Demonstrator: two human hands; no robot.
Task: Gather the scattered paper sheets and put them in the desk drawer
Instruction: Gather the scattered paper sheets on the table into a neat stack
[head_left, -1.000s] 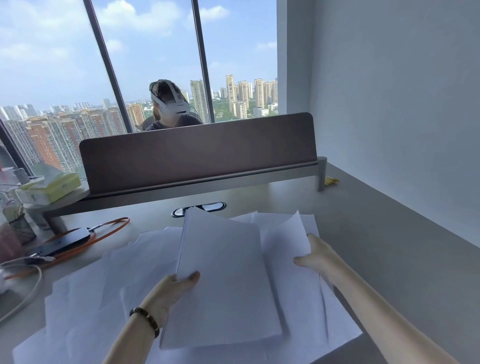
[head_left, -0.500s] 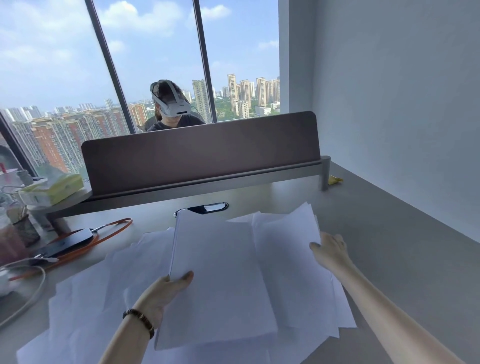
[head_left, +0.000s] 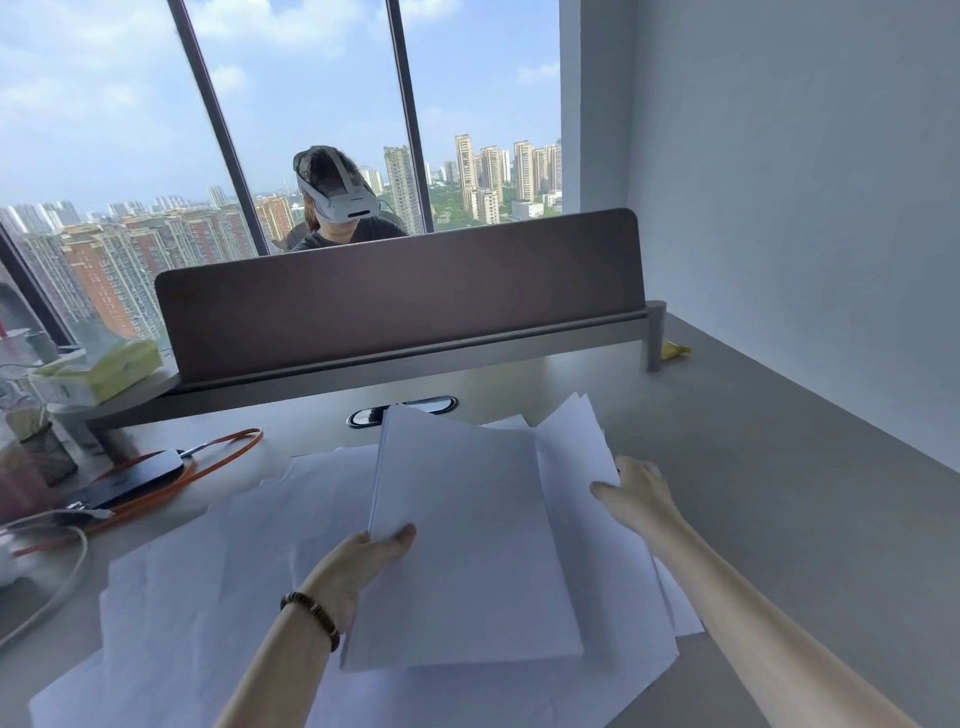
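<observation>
My left hand (head_left: 358, 566) grips the left edge of a thick stack of white paper (head_left: 467, 530), thumb on top, holding it tilted above the desk. To the right, my right hand (head_left: 636, 493) pinches the edge of a few loose sheets (head_left: 576, 447) and lifts them, so their far corner stands up off the desk. More white sheets (head_left: 197, 587) lie scattered flat across the grey desk (head_left: 779, 467), under and around the stack. No drawer is in view.
A dark divider panel (head_left: 395, 291) closes the desk's far side; a person with a white headset (head_left: 337, 202) sits behind it. A cable port (head_left: 402, 410) lies by the stack's far edge. At left are a phone (head_left: 130, 478), an orange strap (head_left: 228, 452), white cables (head_left: 62, 571) and a tissue pack (head_left: 98, 369). A wall runs along the right.
My right hand has slid right along the loose sheets and raised their edge. The stack in my left hand has stayed nearly in place.
</observation>
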